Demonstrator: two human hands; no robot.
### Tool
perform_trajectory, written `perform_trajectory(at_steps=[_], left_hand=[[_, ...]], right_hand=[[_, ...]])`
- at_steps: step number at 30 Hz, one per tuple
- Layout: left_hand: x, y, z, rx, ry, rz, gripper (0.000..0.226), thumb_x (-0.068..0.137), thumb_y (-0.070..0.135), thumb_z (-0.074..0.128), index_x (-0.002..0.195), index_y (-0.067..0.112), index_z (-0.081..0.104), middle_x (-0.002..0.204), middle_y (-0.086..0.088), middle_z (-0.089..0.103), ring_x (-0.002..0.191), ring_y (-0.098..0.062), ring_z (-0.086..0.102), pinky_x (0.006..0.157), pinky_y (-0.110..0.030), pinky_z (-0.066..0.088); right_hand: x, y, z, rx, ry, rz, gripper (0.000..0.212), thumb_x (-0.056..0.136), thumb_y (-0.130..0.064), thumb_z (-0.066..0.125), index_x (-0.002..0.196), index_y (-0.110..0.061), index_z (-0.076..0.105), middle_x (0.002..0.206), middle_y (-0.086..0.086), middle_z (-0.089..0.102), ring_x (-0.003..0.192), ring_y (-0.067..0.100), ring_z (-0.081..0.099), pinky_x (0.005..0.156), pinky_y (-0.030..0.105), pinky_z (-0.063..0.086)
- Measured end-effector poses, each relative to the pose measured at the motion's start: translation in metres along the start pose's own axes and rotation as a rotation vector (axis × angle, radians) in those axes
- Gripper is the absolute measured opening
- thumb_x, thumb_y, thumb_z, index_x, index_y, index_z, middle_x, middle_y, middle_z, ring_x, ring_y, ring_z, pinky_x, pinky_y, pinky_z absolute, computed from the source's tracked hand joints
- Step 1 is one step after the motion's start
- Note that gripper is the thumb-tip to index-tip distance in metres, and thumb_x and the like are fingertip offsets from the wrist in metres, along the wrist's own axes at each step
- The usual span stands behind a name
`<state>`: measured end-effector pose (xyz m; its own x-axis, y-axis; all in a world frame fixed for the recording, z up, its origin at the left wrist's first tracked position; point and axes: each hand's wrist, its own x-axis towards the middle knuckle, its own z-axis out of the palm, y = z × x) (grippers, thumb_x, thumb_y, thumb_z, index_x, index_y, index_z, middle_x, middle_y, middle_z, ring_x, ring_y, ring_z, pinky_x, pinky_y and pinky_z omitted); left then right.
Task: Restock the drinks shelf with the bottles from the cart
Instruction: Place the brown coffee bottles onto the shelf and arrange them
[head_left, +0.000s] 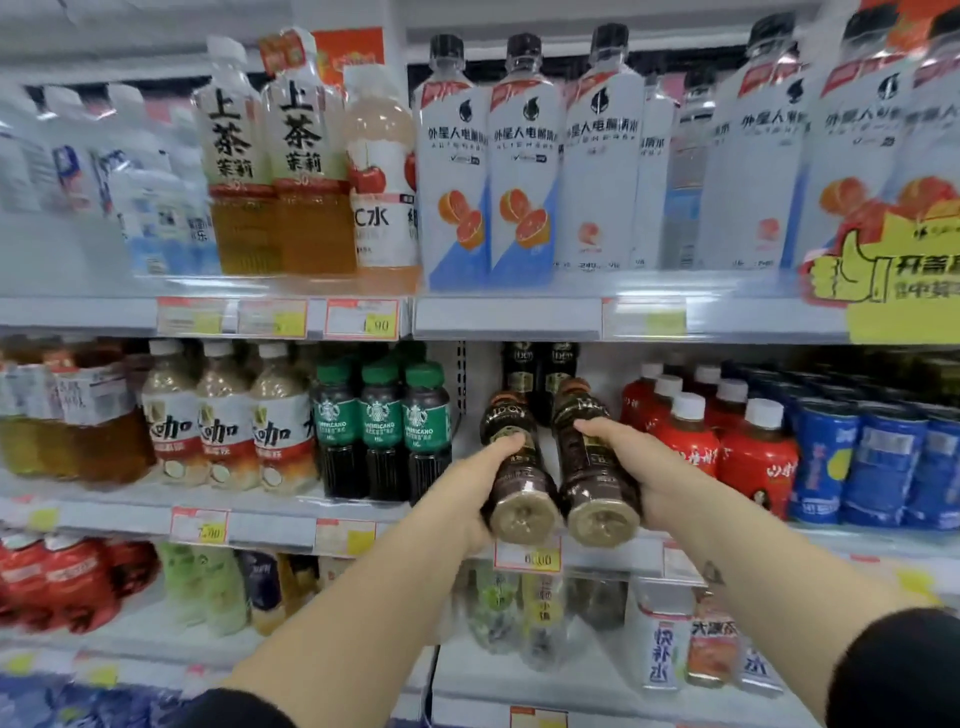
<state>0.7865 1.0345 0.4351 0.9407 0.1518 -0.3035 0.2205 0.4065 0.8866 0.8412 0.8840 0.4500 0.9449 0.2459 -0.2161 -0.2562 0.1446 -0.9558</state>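
Two at once, one per hand: left hand (475, 480) was curled round the left bottle (514, 478), right hand (652, 467) round the right bottle (597, 467), both gripped at mid-body. Bottles were tilted caps-first at the middle shelf (270, 522), in the gap btwn green-capped bottles (382, 431) and red bottles (691, 441). Full, stiff plastic w/ slick labels (prob. fairly heavy), so a waist grip suited. Matching bottles (540, 371) stood far back.

Left hand (470, 486) and right hand (647, 467) each grip one dark bottle — left bottle (511, 467), right bottle (592, 462) — bases toward camera, caps pointing into the middle shelf (270, 512), two matching bottles (540, 371) behind.
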Motion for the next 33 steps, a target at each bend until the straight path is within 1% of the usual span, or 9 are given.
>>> perform_trajectory(at_steps=[4,7,11,14,17,22,26,30,33], left_hand=[[0.048,0.008,-0.003,-0.030,0.092,0.062,0.047,0.079,0.028,0.072,0.114,0.005,0.050,0.097,-0.023,0.066,0.077,-0.035,0.068,0.077,-0.051,0.055],[0.077,0.006,0.000,0.078,0.145,0.165,0.034,0.082,0.026,0.069,0.106,0.008,0.052,0.096,-0.020,0.066,0.081,-0.037,0.068,0.074,-0.053,0.056],[0.107,0.003,0.013,0.218,0.185,0.417,0.012,0.087,0.019,0.063,0.096,0.015,0.056,0.088,-0.006,0.066,0.079,-0.022,0.064,0.070,-0.029,0.053],[0.130,0.001,0.015,0.301,0.234,0.528,0.027,0.084,0.019,0.066,0.109,0.015,0.055,0.100,-0.004,0.067,0.090,-0.021,0.063,0.082,-0.034,0.051],[0.151,0.001,0.015,0.306,0.268,0.561,0.052,0.084,0.015,0.066,0.132,0.015,0.044,0.120,-0.008,0.062,0.109,-0.024,0.059,0.096,-0.043,0.047],[0.175,0.010,0.011,0.459,0.321,0.661,0.060,0.089,0.009,0.058,0.143,0.016,0.031,0.136,-0.010,0.050,0.125,-0.026,0.047,0.102,-0.032,0.039],[0.197,0.013,0.009,0.582,0.356,0.666,0.068,0.092,0.011,0.053,0.149,0.021,0.016,0.153,-0.017,0.016,0.143,-0.029,0.011,0.110,-0.047,0.030],[0.216,0.012,0.002,0.520,0.410,0.693,0.066,0.091,0.013,0.054,0.147,0.022,0.021,0.142,-0.012,0.043,0.128,-0.030,0.044,0.101,-0.050,0.042],[0.223,0.012,0.007,0.496,0.511,0.629,0.067,0.087,0.008,0.058,0.145,0.014,0.025,0.139,-0.014,0.046,0.126,-0.032,0.045,0.102,-0.046,0.041]], right_hand=[[0.043,-0.010,0.010,-0.075,0.112,-0.147,0.040,0.077,-0.018,0.073,0.108,0.001,0.056,0.092,0.022,0.066,0.072,0.034,0.065,0.071,0.043,0.055],[0.071,-0.007,0.009,-0.182,0.178,-0.327,0.035,0.079,-0.013,0.071,0.109,-0.001,0.059,0.087,0.013,0.066,0.076,0.029,0.065,0.074,0.039,0.053],[0.095,0.002,0.004,-0.368,0.240,-0.586,0.037,0.080,-0.012,0.071,0.112,-0.017,0.054,0.096,0.000,0.064,0.086,0.014,0.061,0.073,0.022,0.047],[0.112,0.011,0.002,-0.384,0.236,-0.679,0.043,0.081,-0.011,0.069,0.114,-0.027,0.047,0.096,-0.009,0.060,0.084,-0.002,0.057,0.065,0.006,0.044],[0.129,0.016,0.003,-0.323,0.243,-0.705,0.051,0.082,-0.010,0.068,0.125,-0.025,0.045,0.100,-0.011,0.060,0.089,0.000,0.058,0.072,0.009,0.044],[0.154,0.020,0.007,-0.320,0.241,-0.707,0.056,0.083,-0.012,0.068,0.132,-0.022,0.044,0.112,-0.005,0.062,0.107,0.013,0.059,0.095,0.033,0.047],[0.169,0.019,0.007,-0.376,0.215,-0.686,0.057,0.083,-0.012,0.067,0.135,-0.020,0.043,0.113,-0.002,0.064,0.106,0.016,0.060,0.095,0.034,0.048],[0.180,0.030,-0.003,-0.639,0.195,-0.567,0.061,0.079,-0.012,0.071,0.133,-0.014,0.043,0.112,0.001,0.063,0.106,0.018,0.057,0.083,0.022,0.038],[0.186,0.037,-0.007,-0.691,0.244,-0.561,0.053,0.079,-0.016,0.072,0.127,-0.010,0.051,0.117,0.007,0.064,0.110,0.024,0.057,0.079,0.021,0.036]])
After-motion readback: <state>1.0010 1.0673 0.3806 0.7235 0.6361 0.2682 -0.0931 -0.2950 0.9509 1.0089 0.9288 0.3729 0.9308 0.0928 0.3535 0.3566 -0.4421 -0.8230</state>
